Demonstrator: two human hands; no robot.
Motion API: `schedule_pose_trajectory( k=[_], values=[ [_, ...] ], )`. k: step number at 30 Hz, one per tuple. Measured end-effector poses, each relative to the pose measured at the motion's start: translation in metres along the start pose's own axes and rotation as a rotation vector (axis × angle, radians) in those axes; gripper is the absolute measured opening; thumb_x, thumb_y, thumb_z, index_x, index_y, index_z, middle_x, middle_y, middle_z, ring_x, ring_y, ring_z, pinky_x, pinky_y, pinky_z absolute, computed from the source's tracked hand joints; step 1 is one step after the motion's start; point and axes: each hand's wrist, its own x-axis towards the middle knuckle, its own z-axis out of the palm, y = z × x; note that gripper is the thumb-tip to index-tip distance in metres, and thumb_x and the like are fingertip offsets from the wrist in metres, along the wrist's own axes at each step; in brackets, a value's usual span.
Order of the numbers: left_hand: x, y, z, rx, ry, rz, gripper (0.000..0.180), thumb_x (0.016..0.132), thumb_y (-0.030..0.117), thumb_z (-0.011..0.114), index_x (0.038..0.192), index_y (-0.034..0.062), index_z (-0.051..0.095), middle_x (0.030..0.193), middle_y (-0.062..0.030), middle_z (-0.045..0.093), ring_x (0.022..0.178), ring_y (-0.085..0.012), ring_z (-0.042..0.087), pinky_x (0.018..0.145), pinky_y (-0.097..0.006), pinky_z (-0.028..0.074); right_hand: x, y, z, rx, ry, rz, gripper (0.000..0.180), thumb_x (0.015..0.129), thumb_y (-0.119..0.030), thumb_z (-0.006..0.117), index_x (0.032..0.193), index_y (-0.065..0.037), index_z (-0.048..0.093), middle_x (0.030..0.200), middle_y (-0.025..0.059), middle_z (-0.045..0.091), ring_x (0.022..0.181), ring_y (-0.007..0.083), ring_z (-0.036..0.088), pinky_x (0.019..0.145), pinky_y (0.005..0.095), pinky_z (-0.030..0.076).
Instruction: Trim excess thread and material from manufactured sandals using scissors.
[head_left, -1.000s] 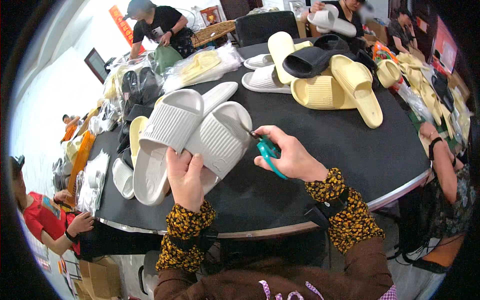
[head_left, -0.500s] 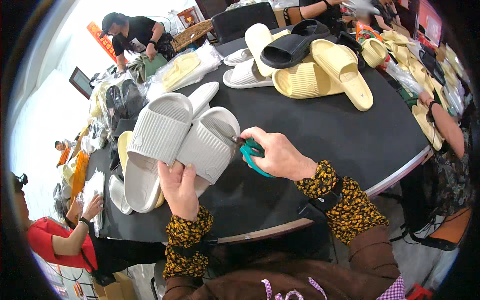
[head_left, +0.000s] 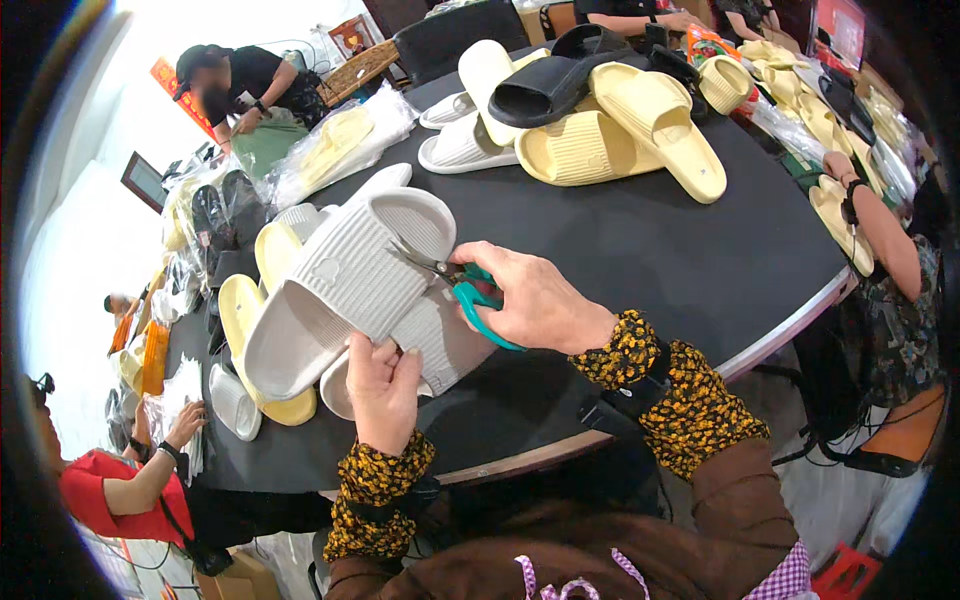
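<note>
Here, we start at the hands and work outward.

Right hand: our right hand (head_left: pixel 535 300) is curled around the teal handles of a small pair of scissors (head_left: pixel 455 285), fingers through the loops, with the metal tips pointing left onto the strap edge of a pale grey slipper (head_left: pixel 345 285).

Left hand: our left hand (head_left: pixel 383 390) grips the near edge of the grey slippers from below, fingers folded over the rim and thumb on top.

Slippers in hand: two grey ribbed slide slippers lie stacked and tilted, resting on the table in front of us; a second one (head_left: pixel 425 340) sits under the scissors.

Sleeves: both forearms wear yellow and black patterned cuffs over brown sleeves.

Surface: a round table (head_left: pixel 640 250) with a black top and a pale rim.

Nearby on the table: a pale yellow slipper (head_left: pixel 250 340) lies just left of the grey pair.

Far side: a heap of yellow slippers (head_left: pixel 620 130), one black slipper (head_left: pixel 550 85) and white ones (head_left: pixel 465 145).

Room: other people sit around the table edge, one in red (head_left: pixel 110 490) at lower left, one in black (head_left: pixel 245 80) at the upper left; more bagged slippers (head_left: pixel 330 150) lie there.
</note>
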Motion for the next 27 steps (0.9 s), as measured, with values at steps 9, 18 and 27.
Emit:
schedule_pose_trajectory(
  k=[9,18,27],
  values=[
    [-0.004,-0.002,0.003,0.010,-0.084,-0.013,0.052,0.078,-0.016,0.045,0.127,-0.0020,0.033,0.113,-0.0140,0.054,0.095,-0.0140,0.054,0.076,-0.023,0.043,0.002,0.004,-0.010,0.087,0.313,-0.004,0.039,0.078,-0.018,0.065,0.111,-0.005,0.048,0.084,0.0200,0.061,0.075,0.0366,0.061,0.064,0.0408,0.048],
    [0.002,0.000,0.000,-0.012,-0.149,0.019,0.053,0.077,-0.016,0.040,0.129,-0.0048,0.034,0.118,-0.0139,0.055,0.105,-0.0157,0.054,0.084,-0.023,0.040,0.008,0.010,-0.012,0.557,0.248,0.191,0.048,0.078,-0.010,0.070,0.118,0.000,0.044,0.078,-0.0005,0.052,0.068,0.0038,0.047,0.060,0.0205,0.042],
    [0.004,0.037,-0.008,0.567,-0.296,0.035,0.057,0.068,-0.009,0.043,0.125,-0.0013,0.038,0.089,-0.0133,0.059,0.079,-0.0228,0.057,0.070,-0.027,0.043,0.001,0.007,-0.069,0.433,0.410,0.287,0.046,0.077,-0.010,0.065,0.118,-0.001,0.048,0.083,0.0039,0.057,0.071,0.0087,0.054,0.058,0.0215,0.045]
  ],
)
